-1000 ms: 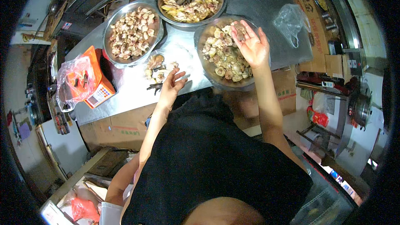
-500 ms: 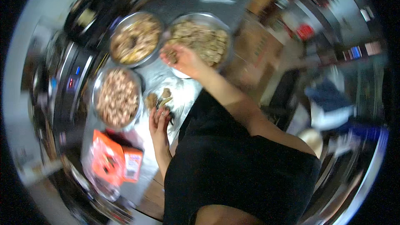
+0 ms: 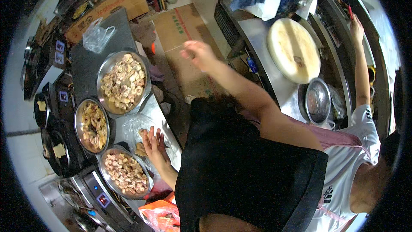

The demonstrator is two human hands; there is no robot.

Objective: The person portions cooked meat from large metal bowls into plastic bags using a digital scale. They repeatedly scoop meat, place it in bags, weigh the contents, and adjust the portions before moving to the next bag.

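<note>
My left hand (image 3: 156, 149) is open, fingers spread, over the near side of the metal table. Close to its fingertips, brown lumps (image 3: 140, 148) lie beside a clear plastic bag (image 3: 134, 125), partly hidden by the hand. My right hand (image 3: 199, 56) is raised over the floor, right of the table. Its fingers look curled but are smeared by motion, and I cannot make out anything in them. Left of my hands stand three round metal bowls of chopped, meat-like pieces: a far bowl (image 3: 146, 75), a middle bowl (image 3: 107, 134) and a near bowl (image 3: 150, 183).
An orange-red package (image 3: 161, 215) lies at the table's near end. Pans (image 3: 56, 148) and cookers line the left. Flattened cardboard (image 3: 184, 32) covers the floor. On the right counter are a round chopping board (image 3: 294, 51) and a metal basin (image 3: 318, 103); a person in white (image 3: 343, 184) reaches past them.
My view has turned right, bringing the counter and the other person into sight. My right hand has left the far bowl, and the brown lump seen in it no longer shows. My left fingers have lifted.
</note>
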